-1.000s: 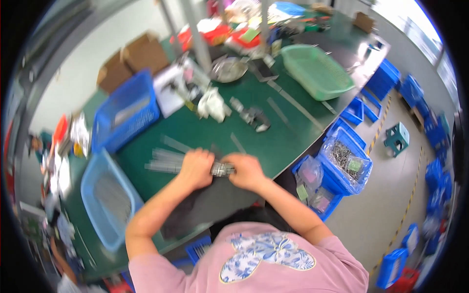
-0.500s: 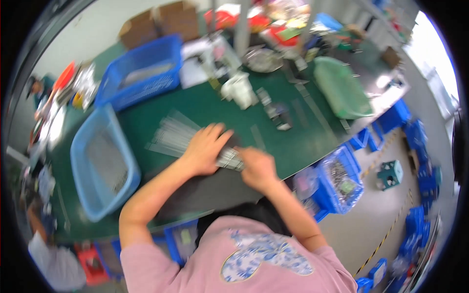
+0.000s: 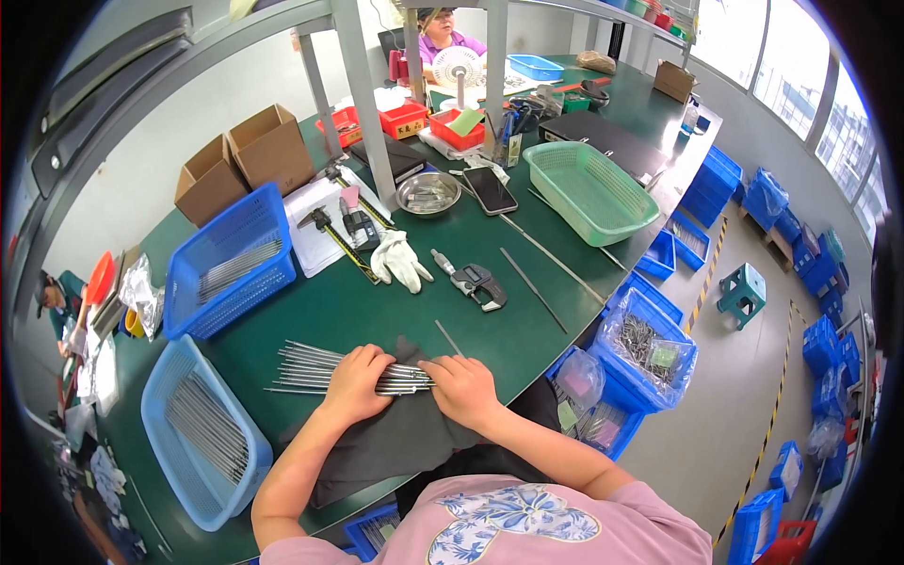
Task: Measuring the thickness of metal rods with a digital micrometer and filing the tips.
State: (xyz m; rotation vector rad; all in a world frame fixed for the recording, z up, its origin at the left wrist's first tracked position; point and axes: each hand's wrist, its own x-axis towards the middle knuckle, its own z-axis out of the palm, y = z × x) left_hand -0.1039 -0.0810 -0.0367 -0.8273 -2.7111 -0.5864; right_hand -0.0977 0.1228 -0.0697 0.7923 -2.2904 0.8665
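Note:
A bundle of slim metal rods lies fanned out on the green table, its near-right ends gathered between my hands. My left hand is closed over the bundle from above. At the rods' right ends, my right hand has its fingers closed round the tips; the palm side is hidden. A dark grey cloth spreads beneath both hands and toward my body. Just beyond the right hand lies a single short rod. Farther off are a digital micrometer and a longer rod.
Left of me stand a light blue basket of rods and a darker blue basket. A white glove, calipers, phone and green basket lie beyond. A blue bin stands off the table's right edge.
The earlier picture is blurred and shows less of the room's far side. Hands and rods now appear lower in view. Both hands stay on the rods.

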